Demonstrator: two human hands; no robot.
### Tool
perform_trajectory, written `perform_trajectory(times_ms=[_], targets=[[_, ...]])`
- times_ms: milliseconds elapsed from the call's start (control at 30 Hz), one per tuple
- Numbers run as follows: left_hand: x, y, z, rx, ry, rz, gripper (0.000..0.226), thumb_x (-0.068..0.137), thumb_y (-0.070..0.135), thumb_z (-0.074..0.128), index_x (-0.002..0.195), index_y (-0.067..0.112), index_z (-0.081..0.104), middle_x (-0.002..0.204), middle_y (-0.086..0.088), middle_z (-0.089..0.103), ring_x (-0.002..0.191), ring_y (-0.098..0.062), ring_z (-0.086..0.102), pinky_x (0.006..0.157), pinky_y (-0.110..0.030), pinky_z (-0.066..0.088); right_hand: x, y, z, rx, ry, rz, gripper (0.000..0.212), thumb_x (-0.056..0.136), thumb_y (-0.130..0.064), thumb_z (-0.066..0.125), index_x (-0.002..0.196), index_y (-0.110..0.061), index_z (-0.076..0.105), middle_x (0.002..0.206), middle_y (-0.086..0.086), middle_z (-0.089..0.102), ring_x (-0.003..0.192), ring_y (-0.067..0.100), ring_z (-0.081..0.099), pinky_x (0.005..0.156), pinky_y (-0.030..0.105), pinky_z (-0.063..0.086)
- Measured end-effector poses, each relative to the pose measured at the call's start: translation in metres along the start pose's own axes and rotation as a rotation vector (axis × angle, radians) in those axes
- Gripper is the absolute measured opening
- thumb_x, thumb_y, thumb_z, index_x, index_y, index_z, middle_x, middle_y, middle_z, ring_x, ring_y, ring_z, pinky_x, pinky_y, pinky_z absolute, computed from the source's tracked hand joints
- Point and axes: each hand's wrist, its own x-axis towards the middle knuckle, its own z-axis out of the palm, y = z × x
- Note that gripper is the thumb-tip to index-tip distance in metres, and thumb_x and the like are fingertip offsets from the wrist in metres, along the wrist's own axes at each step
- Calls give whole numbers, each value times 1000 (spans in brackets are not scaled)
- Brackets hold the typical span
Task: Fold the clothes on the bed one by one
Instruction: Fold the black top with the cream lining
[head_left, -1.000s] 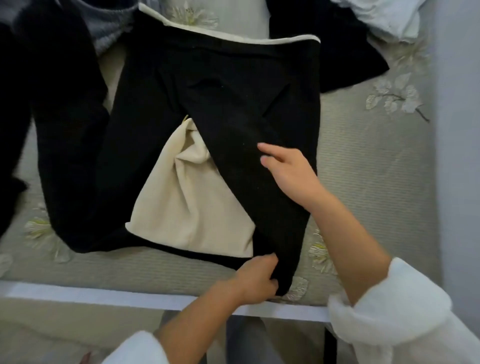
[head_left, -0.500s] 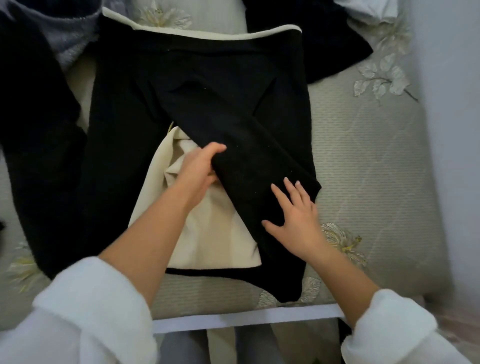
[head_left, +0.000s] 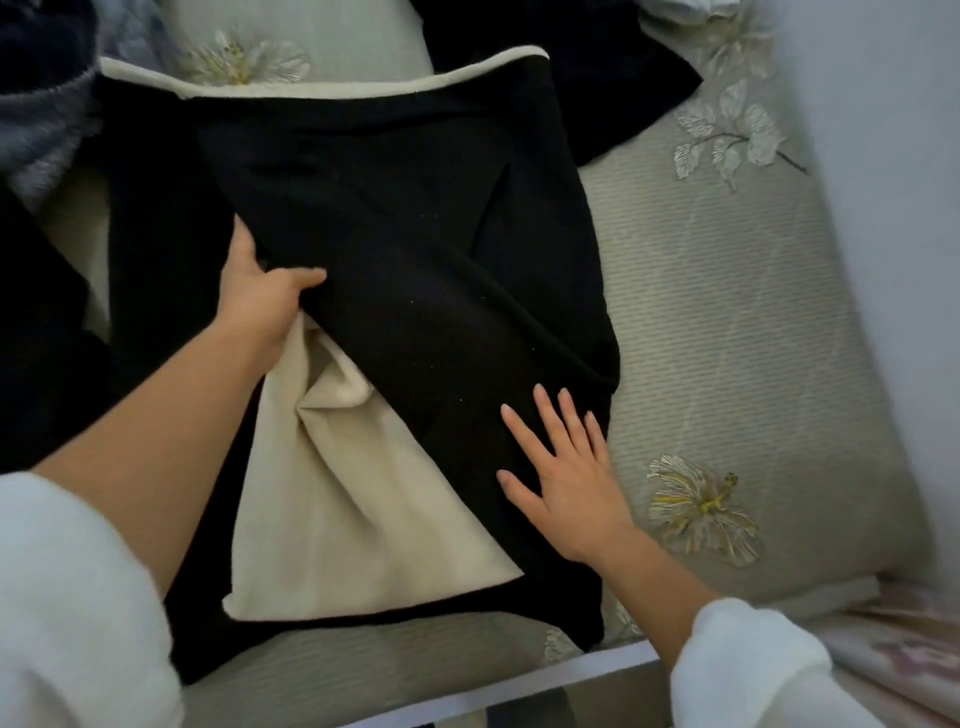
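On the floral-covered bed lies a black garment.

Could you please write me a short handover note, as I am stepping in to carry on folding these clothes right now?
The left hand grips the inner edge of the folded-over panel of the black garment.
The right hand lies flat, fingers straight, pressing the same panel near its right edge.
The garment is spread on the bed, with its cream lining exposed toward the near edge.
Done: one side appears folded across.
Left: finish folding this piece, then take the other dark clothes at the far end of the bed.
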Motion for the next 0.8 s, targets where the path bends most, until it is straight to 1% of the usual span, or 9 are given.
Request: perform_trajectory(times_ms=[100,200,267,367,433,533,633,733,800], targets=[[16,-4,-9,-86,-18,-106,86,82,-4,63,146,41,28,142,3,46,122,-20,50,98,-39,49,2,-4,2,4,16,24,67,87,-62,13,148,-43,-5,160,-4,-15,144,15,-25,115,37,-17],[14,-1,-4,329,170,9,88,85,14,66,153,25,10,152,-5,30,136,-25,34,111,-39,33,3,-12,0,-25,55,51,70,88,-60,19,151,-34,8,162,5,2,148,21,-9,117,40,-9],[-9,-3,-1,649,269,257,81,91,23,58,153,13,7,154,-13,18,140,-31,23,113,-38,24,7,-28,-4,-22,107,2,69,89,-56,28,150,-26,17,159,9,16,148,23,5,119,42,0],[-43,-40,-3,992,-19,638,62,99,37,40,153,21,13,160,-11,4,146,-29,4,116,-38,9,21,-59,-5,6,98,-150,69,91,-53,27,152,-27,8,161,4,5,148,20,-3,118,40,0],[-59,-80,-13,1158,-208,579,58,101,45,25,152,30,3,160,0,-9,146,-19,-16,119,-41,1,31,-73,1,-2,30,-167,71,90,-56,17,152,-28,-2,159,0,-13,146,17,-17,119,39,-6],[-77,-125,-32,1194,-255,499,58,101,46,19,147,33,-14,155,6,-24,141,-13,-28,120,-41,-4,37,-86,18,-110,-34,-110,74,85,-58,6,148,-26,-15,153,1,-28,141,20,-28,117,42,-14],[-83,-127,-41,1111,-311,489,57,102,40,21,148,33,-11,155,7,-24,140,-11,-29,119,-35,-8,36,-96,22,-141,-30,-46,74,87,-56,10,148,-23,-15,153,4,-27,141,21,-28,115,43,-17],[-88,-113,-59,957,-340,493,52,103,36,21,152,28,4,159,7,-8,142,-7,-21,119,-30,-5,29,-114,16,-89,-30,13,75,94,-43,35,153,-16,-4,160,7,-13,144,19,-20,116,40,-12],[-95,-113,-84,920,-255,519,53,100,39,18,151,23,17,160,4,4,143,-7,-14,119,-31,-1,18,-133,16,-105,47,-68,74,92,-38,40,153,-11,7,161,11,6,147,19,-4,119,39,-3]])
